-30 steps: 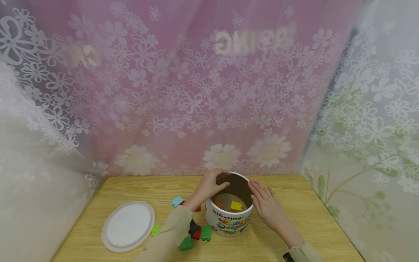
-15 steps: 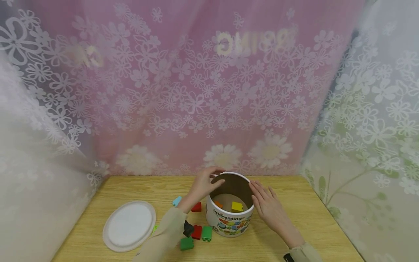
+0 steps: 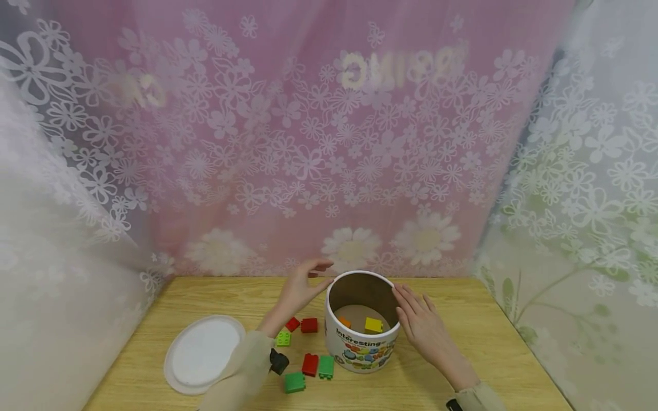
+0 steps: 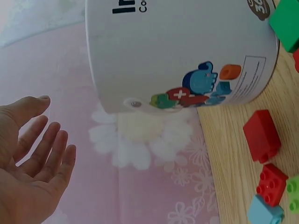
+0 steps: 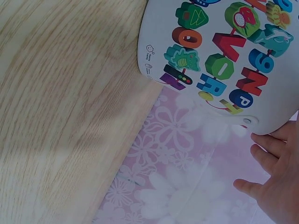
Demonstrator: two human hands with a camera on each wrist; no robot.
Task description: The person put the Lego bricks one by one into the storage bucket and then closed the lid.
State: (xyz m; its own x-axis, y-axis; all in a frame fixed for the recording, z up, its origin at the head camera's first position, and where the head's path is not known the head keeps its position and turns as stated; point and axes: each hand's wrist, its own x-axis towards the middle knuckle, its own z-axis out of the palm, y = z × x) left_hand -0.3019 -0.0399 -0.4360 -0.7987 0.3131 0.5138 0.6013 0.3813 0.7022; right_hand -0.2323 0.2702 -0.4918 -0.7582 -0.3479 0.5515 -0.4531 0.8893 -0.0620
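A white round bucket (image 3: 360,348) with printed pictures stands uncovered on the table, a yellow block (image 3: 373,326) and an orange block (image 3: 344,322) on its floor. My right hand (image 3: 424,325) rests its straight fingers on the bucket's right rim. Just left of the rim is my left hand (image 3: 300,288), fingers spread and holding nothing; the left wrist view also shows this hand (image 4: 37,163) apart from the bucket wall. Beneath and beside the left forearm lie red blocks (image 3: 310,365), green blocks (image 3: 295,382) and a lime block (image 3: 283,339). A light blue block (image 4: 265,211) appears in the left wrist view.
A white round lid (image 3: 203,354) lies on the wooden table (image 3: 411,382) at the left, partly behind the left sleeve. Flowered curtains (image 3: 349,171) enclose the table at the back and both sides.
My left hand has drawn back leftward from over the bucket's opening to outside its rim. More blocks show beside the forearm. My right hand stays on the rim.
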